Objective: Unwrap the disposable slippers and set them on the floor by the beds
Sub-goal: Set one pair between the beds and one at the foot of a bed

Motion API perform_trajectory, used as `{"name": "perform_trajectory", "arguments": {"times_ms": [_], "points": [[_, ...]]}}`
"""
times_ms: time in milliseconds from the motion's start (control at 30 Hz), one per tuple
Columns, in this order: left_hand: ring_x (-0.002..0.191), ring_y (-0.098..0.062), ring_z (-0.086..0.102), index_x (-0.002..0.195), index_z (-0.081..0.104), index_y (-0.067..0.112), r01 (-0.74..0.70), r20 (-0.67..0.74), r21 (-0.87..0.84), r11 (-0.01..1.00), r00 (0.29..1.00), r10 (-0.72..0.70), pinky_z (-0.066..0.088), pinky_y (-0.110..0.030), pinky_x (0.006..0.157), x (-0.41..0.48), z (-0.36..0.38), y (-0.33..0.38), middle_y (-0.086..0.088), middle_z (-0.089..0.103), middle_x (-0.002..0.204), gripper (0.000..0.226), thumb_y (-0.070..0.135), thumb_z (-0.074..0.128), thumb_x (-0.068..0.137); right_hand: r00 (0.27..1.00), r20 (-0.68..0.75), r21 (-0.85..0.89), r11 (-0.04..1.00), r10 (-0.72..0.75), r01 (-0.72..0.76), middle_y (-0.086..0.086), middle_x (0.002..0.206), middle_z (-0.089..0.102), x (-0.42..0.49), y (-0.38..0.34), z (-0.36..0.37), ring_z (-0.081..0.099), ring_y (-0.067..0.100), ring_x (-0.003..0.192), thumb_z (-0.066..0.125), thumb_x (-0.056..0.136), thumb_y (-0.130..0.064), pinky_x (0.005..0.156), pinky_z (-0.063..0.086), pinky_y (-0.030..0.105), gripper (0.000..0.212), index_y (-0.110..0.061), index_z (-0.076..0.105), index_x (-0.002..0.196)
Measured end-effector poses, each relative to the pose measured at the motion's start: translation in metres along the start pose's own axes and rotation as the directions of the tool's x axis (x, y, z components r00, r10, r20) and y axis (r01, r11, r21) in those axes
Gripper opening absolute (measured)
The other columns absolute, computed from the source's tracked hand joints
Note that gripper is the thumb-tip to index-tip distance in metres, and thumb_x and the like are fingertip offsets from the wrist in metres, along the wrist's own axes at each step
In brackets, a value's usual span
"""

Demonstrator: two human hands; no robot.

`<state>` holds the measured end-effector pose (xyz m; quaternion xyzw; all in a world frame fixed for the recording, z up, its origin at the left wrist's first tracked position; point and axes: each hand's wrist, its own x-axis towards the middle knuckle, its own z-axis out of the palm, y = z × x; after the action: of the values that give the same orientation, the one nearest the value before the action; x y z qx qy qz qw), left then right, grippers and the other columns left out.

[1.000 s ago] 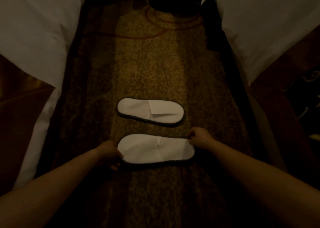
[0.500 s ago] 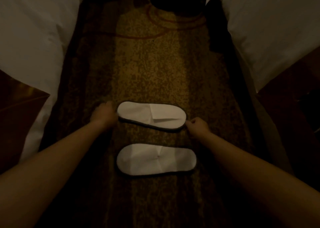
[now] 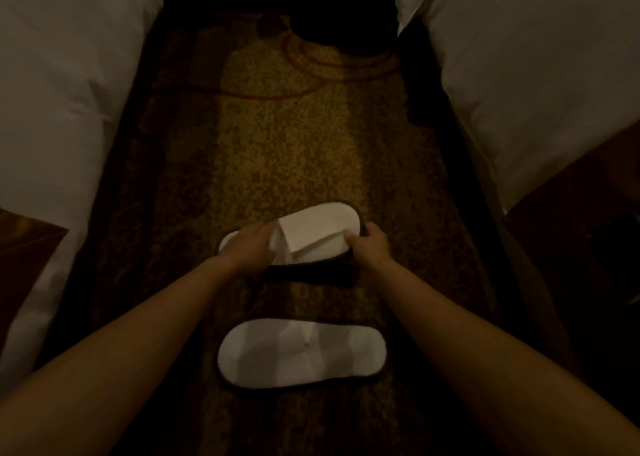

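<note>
Two white disposable slippers with dark edging are on the patterned carpet between two beds. The near slipper (image 3: 301, 351) lies flat, untouched, toe to the right. Both hands hold the far slipper (image 3: 318, 227), which is tilted with its toe end raised. My left hand (image 3: 251, 248) covers its heel half, fingers at the opening of the upper. At the toe end my right hand (image 3: 369, 244) grips the edge, thumb on top.
White bedding hangs down on the left bed (image 3: 65, 92) and the right bed (image 3: 536, 85), bordering the carpet strip (image 3: 287, 151). Brown bed runners show at the left edge (image 3: 24, 248) and right edge (image 3: 588, 220). A dark object (image 3: 339, 16) sits at the far end.
My hands left the near slipper and moved forward to the far one. They now grip it, its toe end is lifted and its upper is spread open.
</note>
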<state>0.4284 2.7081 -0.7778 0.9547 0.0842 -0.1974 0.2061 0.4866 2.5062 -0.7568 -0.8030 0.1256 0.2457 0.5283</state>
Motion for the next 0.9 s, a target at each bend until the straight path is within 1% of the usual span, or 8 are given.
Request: {"name": "perform_trajectory", "arguments": {"times_ms": [100,233,400,467,600,733,800,900], "points": [[0.139,-0.028,0.030,0.145,0.027,0.006,-0.199,-0.279,-0.091,0.976,0.946,0.167,0.025,-0.033,0.114,-0.004,-0.045,0.034,-0.016,0.032,0.151,0.063,0.020,0.054,0.090,0.952,0.132,-0.138,0.946,-0.275,0.293,0.015,0.123,0.057,-0.012,-0.047,-0.014,0.055,0.028,0.112,0.055,0.092,-0.014,0.088,0.046,0.035,0.036,-0.004,0.052,0.127],[0.130,-0.024,0.043,0.142,0.035,0.012,-0.352,-0.388,-0.185,0.917,0.884,0.261,0.035,-0.029,0.102,-0.015,-0.099,0.073,-0.012,0.045,0.143,0.054,0.020,0.053,0.092,0.832,0.298,-0.179,0.828,-0.469,0.531,-0.002,0.094,0.058,-0.032,-0.096,-0.029,0.055,0.014,0.091,0.059,0.089,-0.013,0.073,0.047,0.025,0.027,-0.004,0.060,0.114],[0.112,-0.023,0.054,0.127,0.048,0.009,-0.247,-0.582,-0.401,0.882,0.812,-0.037,0.039,-0.025,0.082,-0.024,-0.117,0.073,-0.012,0.057,0.125,0.040,0.019,0.057,0.089,0.838,0.019,-0.078,0.835,-0.545,0.544,0.006,0.111,0.061,-0.027,-0.103,-0.039,0.056,0.013,0.100,0.059,0.089,-0.020,0.075,0.046,0.015,0.030,-0.006,0.059,0.116],[0.111,-0.023,0.053,0.129,0.044,0.007,-0.143,-0.541,-0.602,0.785,0.797,-0.270,0.044,-0.030,0.084,-0.024,-0.111,0.063,-0.013,0.054,0.127,0.044,0.020,0.057,0.089,0.908,-0.024,-0.180,0.895,-0.419,0.409,0.014,0.122,0.060,-0.015,-0.080,-0.040,0.056,0.021,0.109,0.052,0.094,-0.025,0.079,0.041,0.017,0.036,-0.002,0.057,0.121],[0.120,-0.032,0.048,0.138,0.032,0.008,0.040,-0.237,-0.911,0.411,0.764,-0.600,0.047,-0.046,0.099,-0.022,-0.086,0.038,-0.016,0.043,0.137,0.054,0.016,0.054,0.089,0.996,0.085,-0.220,0.975,0.003,0.016,0.020,0.126,0.057,0.000,-0.007,-0.044,0.055,0.034,0.113,0.040,0.097,-0.035,0.095,0.044,0.039,0.048,0.001,0.052,0.127],[0.123,-0.035,0.046,0.141,0.028,0.004,0.037,-0.019,-0.997,0.070,0.743,-0.669,0.047,-0.041,0.088,-0.020,-0.056,0.026,-0.019,0.039,0.142,0.054,0.005,0.049,0.091,0.982,0.119,-0.003,0.990,0.143,-0.144,0.010,0.101,0.056,0.005,0.020,-0.052,0.054,0.016,0.075,0.043,0.097,-0.027,0.068,0.049,0.031,0.042,-0.003,0.046,0.131],[0.124,-0.035,0.046,0.142,0.027,0.005,0.074,0.067,-0.997,-0.016,0.764,-0.642,0.047,-0.041,0.086,-0.021,-0.040,0.021,-0.020,0.039,0.142,0.054,0.004,0.048,0.092,0.984,0.126,-0.009,0.992,0.127,-0.127,0.015,0.110,0.054,0.012,0.020,-0.054,0.056,0.019,0.082,0.046,0.096,-0.020,0.068,0.050,0.030,0.044,-0.003,0.041,0.137],[0.127,-0.035,0.044,0.143,0.025,0.008,0.118,0.140,-0.990,-0.077,0.778,-0.612,0.045,-0.045,0.094,-0.020,-0.020,0.017,-0.019,0.036,0.145,0.055,0.004,0.047,0.093,0.989,0.086,-0.152,0.982,0.123,-0.109,0.021,0.129,0.052,0.019,0.023,-0.050,0.055,0.032,0.112,0.053,0.093,-0.016,0.090,0.051,0.040,0.050,-0.004,0.038,0.138]]}}
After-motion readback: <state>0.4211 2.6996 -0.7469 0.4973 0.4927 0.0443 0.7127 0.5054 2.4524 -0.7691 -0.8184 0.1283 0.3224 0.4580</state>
